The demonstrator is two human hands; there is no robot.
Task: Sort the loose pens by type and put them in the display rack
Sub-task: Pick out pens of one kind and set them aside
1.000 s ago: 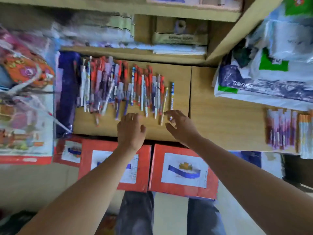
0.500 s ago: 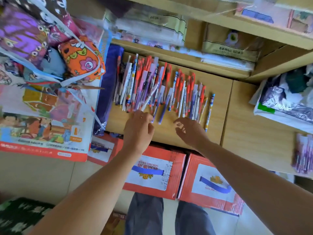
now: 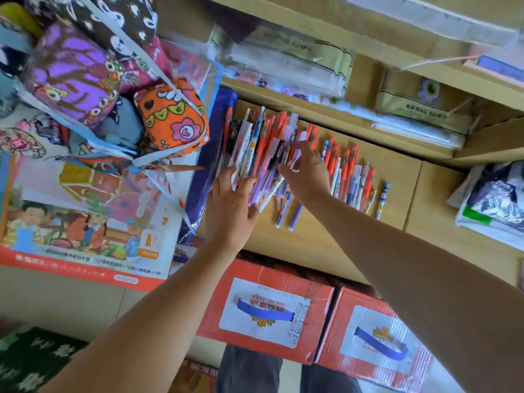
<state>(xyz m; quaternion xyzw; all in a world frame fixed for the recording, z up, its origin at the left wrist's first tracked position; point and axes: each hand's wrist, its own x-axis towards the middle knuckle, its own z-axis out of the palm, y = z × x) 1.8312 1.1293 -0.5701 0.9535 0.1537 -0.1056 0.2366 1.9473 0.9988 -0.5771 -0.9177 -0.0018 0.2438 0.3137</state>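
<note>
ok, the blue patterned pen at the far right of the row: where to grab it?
Probably mid-barrel, pinched from above and from its right. The blue patterned pen lies flat with bare shelf on that side; the other pens crowd its left.

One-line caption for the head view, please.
The left hand rests on loose pens spread across a wooden shelf while the right hand pinches one pen, red cartons below.

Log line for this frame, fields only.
stage: sorting | left hand: fingers on pen pile | right hand: pinches a pen | surface: wooden shelf
</note>
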